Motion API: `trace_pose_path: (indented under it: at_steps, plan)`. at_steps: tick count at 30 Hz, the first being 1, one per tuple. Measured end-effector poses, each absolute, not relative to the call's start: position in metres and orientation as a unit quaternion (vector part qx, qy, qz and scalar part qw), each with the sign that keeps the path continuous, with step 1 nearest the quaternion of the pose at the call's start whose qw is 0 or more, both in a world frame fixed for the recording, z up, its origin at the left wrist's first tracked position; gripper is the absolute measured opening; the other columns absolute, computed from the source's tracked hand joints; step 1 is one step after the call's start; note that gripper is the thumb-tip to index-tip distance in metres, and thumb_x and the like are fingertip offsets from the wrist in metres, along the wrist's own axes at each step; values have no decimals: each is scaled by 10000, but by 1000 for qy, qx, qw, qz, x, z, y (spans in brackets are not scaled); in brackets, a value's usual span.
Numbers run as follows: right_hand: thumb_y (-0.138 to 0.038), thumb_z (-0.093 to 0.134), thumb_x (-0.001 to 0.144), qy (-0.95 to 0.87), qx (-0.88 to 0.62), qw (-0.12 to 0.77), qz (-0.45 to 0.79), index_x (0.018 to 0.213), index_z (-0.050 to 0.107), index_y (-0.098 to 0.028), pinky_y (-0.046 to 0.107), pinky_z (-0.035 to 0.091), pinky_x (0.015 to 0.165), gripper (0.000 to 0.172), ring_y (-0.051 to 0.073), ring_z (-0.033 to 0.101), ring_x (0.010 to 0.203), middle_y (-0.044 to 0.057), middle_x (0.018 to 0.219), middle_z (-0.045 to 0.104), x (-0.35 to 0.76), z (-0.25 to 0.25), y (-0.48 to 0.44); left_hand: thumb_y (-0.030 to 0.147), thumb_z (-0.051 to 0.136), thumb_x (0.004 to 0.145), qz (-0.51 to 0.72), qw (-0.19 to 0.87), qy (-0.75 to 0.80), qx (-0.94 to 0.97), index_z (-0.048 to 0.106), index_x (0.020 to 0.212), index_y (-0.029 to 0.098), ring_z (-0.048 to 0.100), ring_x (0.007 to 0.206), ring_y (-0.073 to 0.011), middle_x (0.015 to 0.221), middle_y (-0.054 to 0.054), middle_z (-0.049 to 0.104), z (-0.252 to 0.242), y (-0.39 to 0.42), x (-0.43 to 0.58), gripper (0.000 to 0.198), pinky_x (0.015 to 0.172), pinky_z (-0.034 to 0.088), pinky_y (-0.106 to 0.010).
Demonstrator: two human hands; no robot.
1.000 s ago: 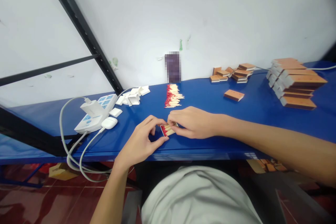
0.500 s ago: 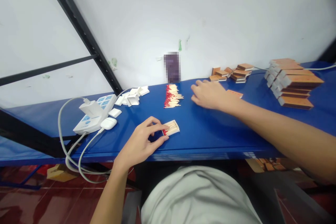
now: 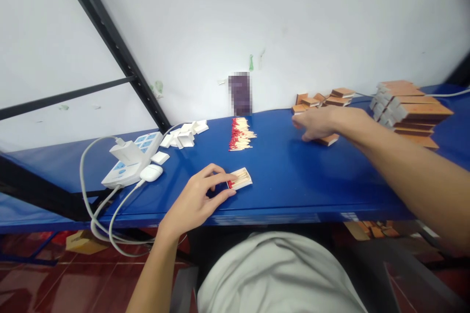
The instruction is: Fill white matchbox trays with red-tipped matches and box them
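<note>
A small white matchbox tray (image 3: 245, 179) with red-headed matches lies near the front of the blue table. My left hand (image 3: 200, 195) grips the tray's left end between thumb and fingers, partly hiding the match heads. Further back, my right hand (image 3: 316, 122) is over the table with thumb and fingers apart, and nothing shows between them. Just beneath and beside it lies a brown matchbox (image 3: 328, 140), half covered by the hand. Between the hands and nearer the wall, a pile of loose matches (image 3: 241, 134) lies with the heads to the left.
White empty trays (image 3: 183, 136) lie at the left, beside a power strip (image 3: 134, 156) with a white charger, an earphone case (image 3: 151, 172) and looping cables. Brown matchboxes (image 3: 341, 98) are heaped by the wall. A larger stack of matchboxes (image 3: 411, 110) stands at the right.
My right hand has moved to the right, away from the loose matches and over toward the single brown matchbox. My left hand and the tray stay in place.
</note>
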State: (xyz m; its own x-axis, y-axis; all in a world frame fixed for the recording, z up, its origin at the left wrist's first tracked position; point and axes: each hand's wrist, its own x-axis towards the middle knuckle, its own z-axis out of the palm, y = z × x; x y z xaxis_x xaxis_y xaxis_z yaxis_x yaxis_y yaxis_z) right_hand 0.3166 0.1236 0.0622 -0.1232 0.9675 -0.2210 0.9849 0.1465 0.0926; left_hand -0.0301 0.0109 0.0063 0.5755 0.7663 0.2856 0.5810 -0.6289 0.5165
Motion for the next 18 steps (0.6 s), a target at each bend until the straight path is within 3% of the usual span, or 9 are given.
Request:
trace_pose_path:
  at_steps: [5, 12, 15, 18]
  plan:
    - [-170, 638, 702, 790, 601, 97, -74, 1059, 541, -221, 332, 385, 661, 374, 211, 592, 761, 61, 936, 652, 317, 70, 122, 351, 545, 1005, 235, 188, 390, 870, 678, 1213, 339, 576, 873, -139, 1131, -18, 564, 6, 11, -31, 247, 726, 470, -243]
    - [-304, 637, 710, 877, 427, 16, -221, 986, 578, -246, 326, 430, 704, 288, 238, 610, 873, 47, 990, 670, 311, 75, 117, 309, 620, 966, 250, 186, 399, 862, 637, 1243, 320, 512, 761, -121, 1096, -1, 591, 4, 12, -30, 278, 720, 455, -252]
    - [-396, 622, 739, 865, 477, -10, -152, 905, 585, -248, 340, 398, 663, 225, 240, 591, 787, 44, 879, 659, 309, 76, 119, 327, 636, 955, 252, 189, 403, 859, 631, 1244, 319, 492, 740, -120, 1072, 5, 594, 4, 12, -30, 289, 711, 454, -252]
    - [-507, 604, 759, 819, 570, -5, -59, 821, 572, -246, 349, 354, 623, 270, 239, 553, 683, 45, 740, 615, 326, 66, 134, 325, 647, 948, 252, 187, 405, 859, 636, 1231, 314, 485, 727, -119, 1063, 6, 600, 4, 12, -30, 284, 704, 453, -251]
